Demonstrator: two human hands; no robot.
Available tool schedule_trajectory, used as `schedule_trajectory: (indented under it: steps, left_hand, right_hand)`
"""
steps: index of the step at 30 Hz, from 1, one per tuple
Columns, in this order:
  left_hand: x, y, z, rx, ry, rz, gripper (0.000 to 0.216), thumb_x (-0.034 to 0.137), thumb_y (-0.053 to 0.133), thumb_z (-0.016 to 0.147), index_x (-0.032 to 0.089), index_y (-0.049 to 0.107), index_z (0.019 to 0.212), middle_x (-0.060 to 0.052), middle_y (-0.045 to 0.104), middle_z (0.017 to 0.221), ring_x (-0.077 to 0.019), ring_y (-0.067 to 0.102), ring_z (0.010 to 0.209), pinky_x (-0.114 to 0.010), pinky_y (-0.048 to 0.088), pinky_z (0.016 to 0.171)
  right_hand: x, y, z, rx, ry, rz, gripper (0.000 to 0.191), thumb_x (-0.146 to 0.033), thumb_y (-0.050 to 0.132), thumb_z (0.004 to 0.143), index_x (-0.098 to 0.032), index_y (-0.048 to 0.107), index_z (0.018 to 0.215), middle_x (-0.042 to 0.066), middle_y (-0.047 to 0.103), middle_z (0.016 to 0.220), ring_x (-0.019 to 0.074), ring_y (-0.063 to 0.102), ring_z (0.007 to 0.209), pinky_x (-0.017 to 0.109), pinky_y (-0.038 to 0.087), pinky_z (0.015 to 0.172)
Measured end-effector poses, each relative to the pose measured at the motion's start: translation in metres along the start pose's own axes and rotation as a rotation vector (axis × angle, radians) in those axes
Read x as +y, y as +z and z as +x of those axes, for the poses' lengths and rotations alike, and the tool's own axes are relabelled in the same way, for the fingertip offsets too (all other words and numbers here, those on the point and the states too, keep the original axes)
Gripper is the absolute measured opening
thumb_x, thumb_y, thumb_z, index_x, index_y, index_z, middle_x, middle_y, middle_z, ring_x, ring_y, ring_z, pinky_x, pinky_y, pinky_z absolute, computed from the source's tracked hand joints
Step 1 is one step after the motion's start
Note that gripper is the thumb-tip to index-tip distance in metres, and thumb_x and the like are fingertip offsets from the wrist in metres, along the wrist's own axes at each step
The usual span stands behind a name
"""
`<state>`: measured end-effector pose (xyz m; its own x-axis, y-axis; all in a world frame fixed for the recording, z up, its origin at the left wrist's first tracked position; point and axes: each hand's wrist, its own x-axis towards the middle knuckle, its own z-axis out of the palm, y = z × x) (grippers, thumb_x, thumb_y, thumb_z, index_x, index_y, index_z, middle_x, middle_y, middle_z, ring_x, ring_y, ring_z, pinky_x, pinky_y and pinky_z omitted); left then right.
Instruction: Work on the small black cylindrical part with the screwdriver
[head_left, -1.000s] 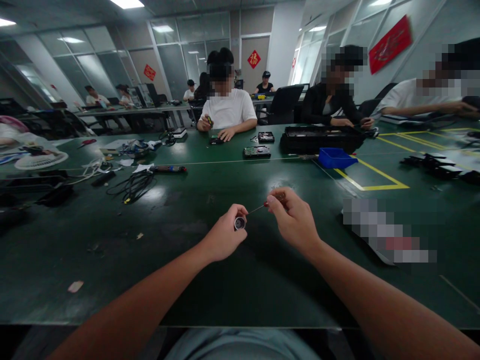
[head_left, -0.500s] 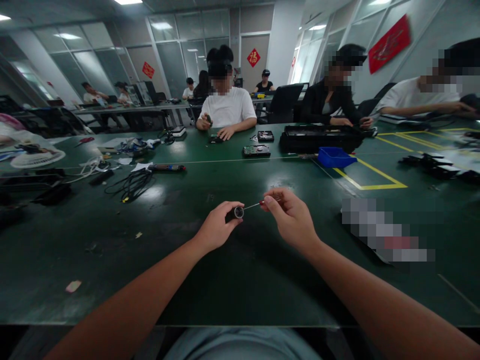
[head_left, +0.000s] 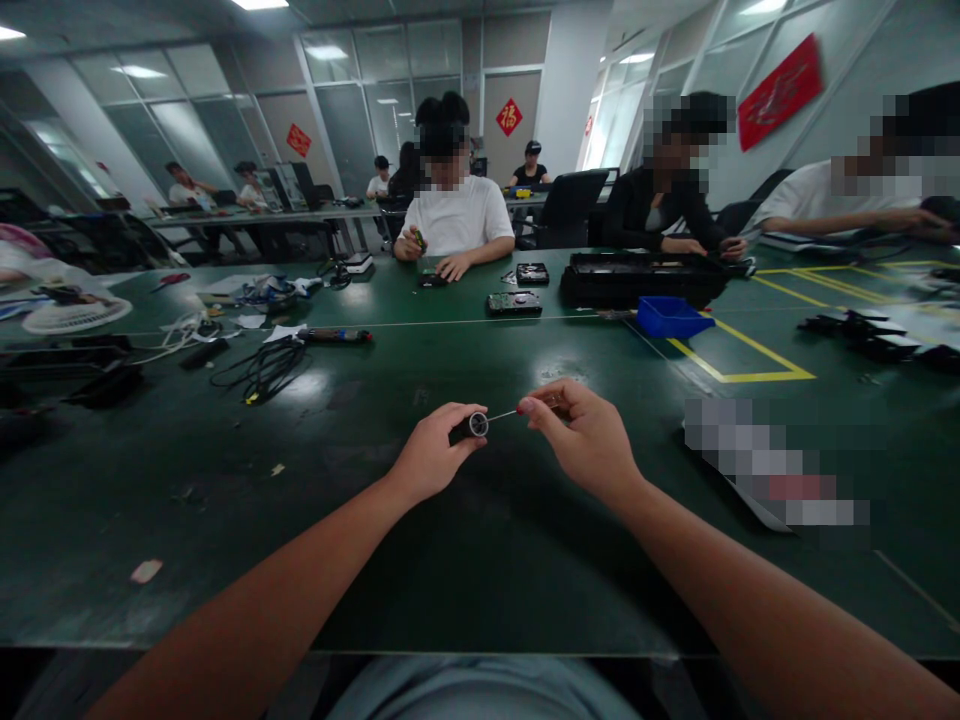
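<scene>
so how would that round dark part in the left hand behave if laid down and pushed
The round dark part would probably roll if laid on its side, given its circular end. It seems stiff, showing no visible dent in the left hand. It may be fairly light, since one hand holds it up.

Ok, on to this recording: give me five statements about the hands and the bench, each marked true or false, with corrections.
1. The left hand holds a black cylindrical part with a silver rim. True.
2. The right hand holds nothing. False: it holds a tool with a thin metal shaft and red collar.
3. The tool's shaft points away from the cylindrical part. False: it points towards the part's rim.
4. A coiled thin black cable lies on the green tabletop, left of both hands. True.
5. The blue open plastic bin stands left of the cable. False: the bin is well to its right.
</scene>
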<state>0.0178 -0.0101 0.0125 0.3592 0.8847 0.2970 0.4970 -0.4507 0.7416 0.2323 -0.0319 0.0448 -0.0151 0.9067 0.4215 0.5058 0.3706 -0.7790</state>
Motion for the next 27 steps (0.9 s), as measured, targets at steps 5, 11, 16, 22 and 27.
schedule_trajectory:
  steps: [5, 11, 16, 22, 27]
  left_hand:
    - [-0.0022, 0.0008, 0.0006, -0.007, 0.006, 0.016, 0.038, 0.014, 0.071, 0.084, 0.022, 0.067, 0.121, -0.005, 0.066, 0.122, -0.0227, 0.061, 0.115, -0.040, 0.046, 0.106]
    - [-0.0025, 0.0003, 0.0000, -0.022, 0.007, 0.032, 0.037, 0.016, 0.071, 0.084, 0.023, 0.067, 0.121, -0.005, 0.067, 0.121, -0.0232, 0.061, 0.114, -0.040, 0.046, 0.104]
    - [-0.0013, 0.0008, -0.0007, -0.025, 0.004, 0.034, 0.037, 0.017, 0.071, 0.085, 0.023, 0.066, 0.122, -0.005, 0.066, 0.122, -0.0233, 0.060, 0.115, -0.040, 0.046, 0.104]
    - [-0.0004, 0.0012, -0.0009, -0.018, 0.007, 0.027, 0.038, 0.018, 0.072, 0.085, 0.023, 0.067, 0.121, -0.005, 0.066, 0.121, -0.0227, 0.061, 0.113, -0.039, 0.047, 0.103]
    - [0.0010, 0.0009, -0.0015, -0.016, 0.005, 0.022, 0.038, 0.018, 0.072, 0.085, 0.023, 0.067, 0.122, -0.005, 0.066, 0.121, -0.0226, 0.061, 0.114, -0.038, 0.046, 0.103]
  right_hand:
    - [-0.0004, -0.0013, -0.0001, -0.092, -0.032, 0.020, 0.013, -0.031, 0.058, 0.091, -0.022, 0.065, 0.095, 0.003, 0.074, 0.083, 0.0202, 0.071, 0.077, 0.033, 0.052, 0.070]
    - [0.0010, -0.0015, 0.0006, -0.099, 0.034, -0.051, 0.031, -0.044, 0.046, 0.098, -0.021, 0.066, 0.093, -0.001, 0.063, 0.063, 0.0165, 0.058, 0.055, 0.030, 0.041, 0.054]
    - [0.0058, 0.0015, -0.0017, -0.084, 0.019, 0.069, 0.024, -0.032, 0.045, 0.097, -0.023, 0.062, 0.112, 0.001, 0.066, 0.081, 0.0168, 0.058, 0.066, 0.030, 0.042, 0.059]
    - [0.0019, 0.0003, -0.0044, -0.087, 0.004, 0.062, 0.029, -0.041, 0.041, 0.101, -0.024, 0.064, 0.104, 0.001, 0.063, 0.078, 0.0168, 0.056, 0.066, 0.031, 0.041, 0.061]
    - [0.0034, 0.0037, -0.0024, -0.010, 0.068, 0.173, 0.024, -0.038, 0.050, 0.097, -0.023, 0.060, 0.112, 0.002, 0.065, 0.083, 0.0187, 0.061, 0.075, 0.033, 0.047, 0.068]
